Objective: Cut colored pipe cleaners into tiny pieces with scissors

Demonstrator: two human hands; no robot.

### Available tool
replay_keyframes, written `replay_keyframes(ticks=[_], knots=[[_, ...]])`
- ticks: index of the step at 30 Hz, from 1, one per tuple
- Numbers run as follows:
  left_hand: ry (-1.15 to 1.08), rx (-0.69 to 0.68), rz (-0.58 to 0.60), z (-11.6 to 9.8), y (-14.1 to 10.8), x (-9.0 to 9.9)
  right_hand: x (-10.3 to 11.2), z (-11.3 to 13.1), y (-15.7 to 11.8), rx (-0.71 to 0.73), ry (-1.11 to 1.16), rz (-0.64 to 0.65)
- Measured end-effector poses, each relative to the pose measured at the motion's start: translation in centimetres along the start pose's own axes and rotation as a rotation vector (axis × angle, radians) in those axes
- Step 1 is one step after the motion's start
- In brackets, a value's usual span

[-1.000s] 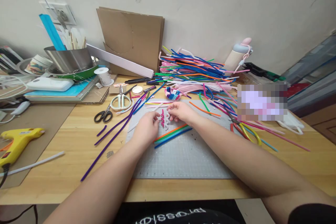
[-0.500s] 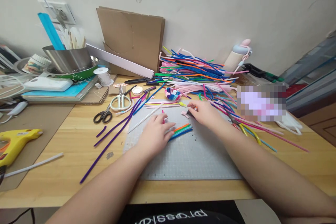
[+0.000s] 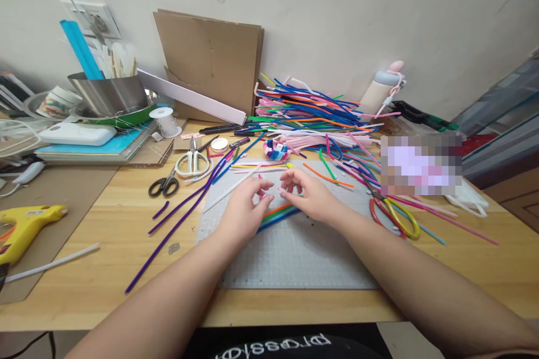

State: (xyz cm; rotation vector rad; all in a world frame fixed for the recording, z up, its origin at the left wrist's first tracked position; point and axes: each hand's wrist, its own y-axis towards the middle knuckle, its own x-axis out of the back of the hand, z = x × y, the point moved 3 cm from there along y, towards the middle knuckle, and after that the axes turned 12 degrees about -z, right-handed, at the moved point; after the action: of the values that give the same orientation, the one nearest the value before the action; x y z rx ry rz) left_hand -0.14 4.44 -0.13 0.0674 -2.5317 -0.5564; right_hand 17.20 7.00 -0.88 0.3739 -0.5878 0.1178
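Observation:
My left hand [image 3: 245,205] is over the left part of a grey cutting mat [image 3: 290,263], its fingers curled around a small pink piece [image 3: 261,194], mostly hidden. Close by on the right, my right hand [image 3: 309,195] has thumb and fingers drawn together. A tiny pale bit shows at its thumb tip, too small to name. Below both hands lie several short pipe cleaners [image 3: 275,216] in orange, green and blue, side by side and partly covered by the hands. Behind the hands are a striped fuzzy coil [image 3: 276,150] and a few pink and yellow pipe cleaners [image 3: 256,166].
A big heap of pipe cleaners [image 3: 311,104] lies at the back. Red-and-yellow-handled pliers [image 3: 407,219] are on the right. Left are white-handled scissors [image 3: 192,165], black-handled scissors [image 3: 164,185], long purple pipe cleaners [image 3: 168,230] and a yellow glue gun [image 3: 31,224].
My right hand has moved left and nearer, close to my left hand. The orange pipe cleaner and the pliers' red handle, formerly behind my right arm, now show. My left hand's fingers curl more.

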Motion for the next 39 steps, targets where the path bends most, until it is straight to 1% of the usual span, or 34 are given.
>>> replay_keyframes(ticks=[2, 4, 6, 9, 12, 15, 17, 19, 25, 30, 33, 39], knots=[[-0.105, 0.082, 0.024, -0.3, 0.0, 0.0, -0.4, 1.0, -0.8, -0.048, 0.195, 0.080], [-0.160, 0.101, 0.062, -0.7, 0.0, 0.0, -0.7, 1.7, -1.3, -0.207, 0.493, 0.154], [-0.166, 0.094, 0.084, -0.9, 0.0, 0.0, -0.7, 2.0, -1.5, -0.366, 0.678, 0.183], [-0.151, 0.112, 0.086, -1.0, -0.1, 0.0, -0.4, 2.1, -1.6, -0.510, 0.748, 0.174], [-0.169, 0.189, 0.055, -0.6, -0.1, -0.1, -0.1, 2.1, -1.6, -0.571, 0.813, 0.129], [-0.309, 0.285, 0.025, -0.3, -0.1, -0.3, 0.0, 2.1, -1.5, -0.575, 0.862, 0.085], [-0.408, 0.329, 0.023, -0.2, -0.1, -0.5, 0.0, 2.0, -1.5, -0.574, 0.873, 0.068], [-0.461, 0.369, 0.028, -0.2, -0.2, -0.6, -0.2, 2.0, -1.5, -0.564, 0.877, 0.048], [-0.556, 0.444, 0.065, -0.2, -0.6, -0.9, -0.4, 1.7, -1.4, -0.446, 0.865, -0.018], [-0.644, 0.495, 0.088, -0.7, -0.6, -1.0, -0.4, 1.5, -1.5, -0.366, 0.835, -0.029], [-0.669, 0.519, 0.098, -1.0, -0.5, -1.0, -0.4, 1.4, -1.5, -0.353, 0.810, -0.021], [-0.702, 0.600, 0.129, -1.1, -0.6, -1.0, -0.5, 1.3, -1.4, -0.376, 0.791, -0.027]])
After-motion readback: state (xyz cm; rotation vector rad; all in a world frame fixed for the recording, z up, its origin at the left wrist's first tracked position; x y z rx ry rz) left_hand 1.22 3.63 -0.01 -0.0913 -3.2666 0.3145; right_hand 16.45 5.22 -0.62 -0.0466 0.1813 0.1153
